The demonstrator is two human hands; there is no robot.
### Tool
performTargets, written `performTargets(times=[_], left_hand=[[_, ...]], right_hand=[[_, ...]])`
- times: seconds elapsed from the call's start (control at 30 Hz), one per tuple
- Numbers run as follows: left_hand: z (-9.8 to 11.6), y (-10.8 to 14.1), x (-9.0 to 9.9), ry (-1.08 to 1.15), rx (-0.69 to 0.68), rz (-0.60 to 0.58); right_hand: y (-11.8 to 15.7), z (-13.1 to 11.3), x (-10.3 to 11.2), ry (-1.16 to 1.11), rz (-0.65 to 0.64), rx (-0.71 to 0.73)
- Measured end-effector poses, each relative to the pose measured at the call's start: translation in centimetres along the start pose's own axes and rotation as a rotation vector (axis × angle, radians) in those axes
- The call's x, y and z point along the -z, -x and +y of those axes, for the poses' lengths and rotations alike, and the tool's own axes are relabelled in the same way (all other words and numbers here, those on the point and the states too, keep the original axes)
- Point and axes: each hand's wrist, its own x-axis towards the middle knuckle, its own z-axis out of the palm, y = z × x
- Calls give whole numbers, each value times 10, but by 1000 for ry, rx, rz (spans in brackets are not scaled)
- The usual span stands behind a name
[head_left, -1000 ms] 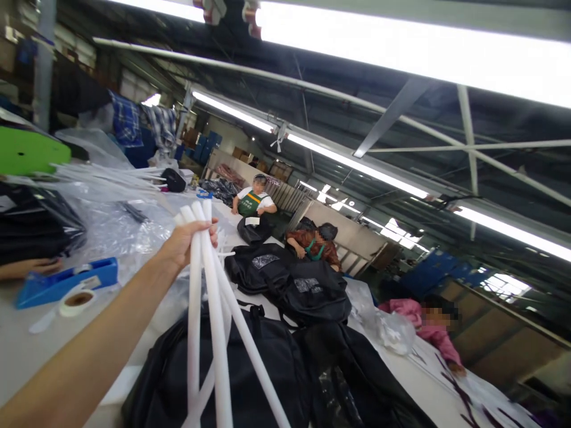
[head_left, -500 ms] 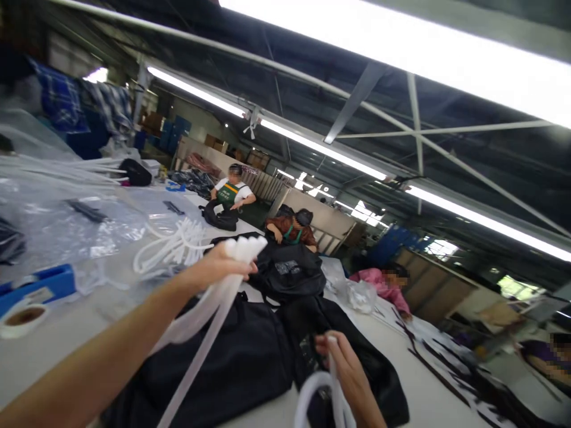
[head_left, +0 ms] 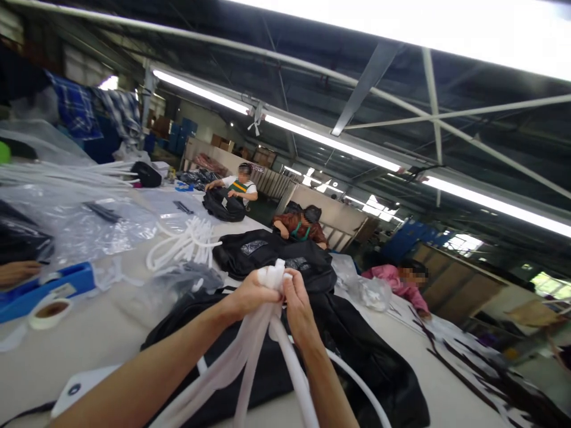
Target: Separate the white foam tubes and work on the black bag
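Observation:
My left hand [head_left: 252, 295] is closed round the top ends of a bundle of white tubes [head_left: 254, 351], which hang down toward me. Close against it, my right hand [head_left: 298, 303] pinches the end of another white tube [head_left: 292, 368] beside the bundle. Both hands are above a black fabric bag [head_left: 366, 351] lying on the pale table [head_left: 102, 339]. More black bags [head_left: 241, 252] lie just beyond the hands.
White tubes [head_left: 190, 246] lie in a pile behind my left hand. Left are a blue tape dispenser [head_left: 80, 282], a tape roll [head_left: 50, 312] and another person's hand [head_left: 20, 273]. Dark straps [head_left: 464, 356] lie right. People sit across the table.
My right hand has risen with its tube to meet my left hand at the bundle's top. Another person's hand has appeared at the left edge. The far person's black bag has shifted.

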Motion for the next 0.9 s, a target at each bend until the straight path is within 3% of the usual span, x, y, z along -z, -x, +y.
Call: performTargets(times=[0.1, 0.27, 0.5, 0.57, 0.7, 0.9], left_hand=[[3, 0, 22, 35, 16, -42], [21, 6, 59, 33, 20, -262], [20, 7, 78, 88, -30, -341], [22, 6, 86, 112, -93, -322], [27, 5, 100, 87, -152, -258], [25, 10, 91, 36, -136, -259]], right_hand=[[5, 8, 4, 3, -86, -35], [24, 34, 13, 71, -461, -224], [55, 66, 6, -519, -619, -574], [65, 73, 9, -500, -605, -616], [76, 73, 11, -409, -423, -561], [62, 58, -7, -503, -405, -608]])
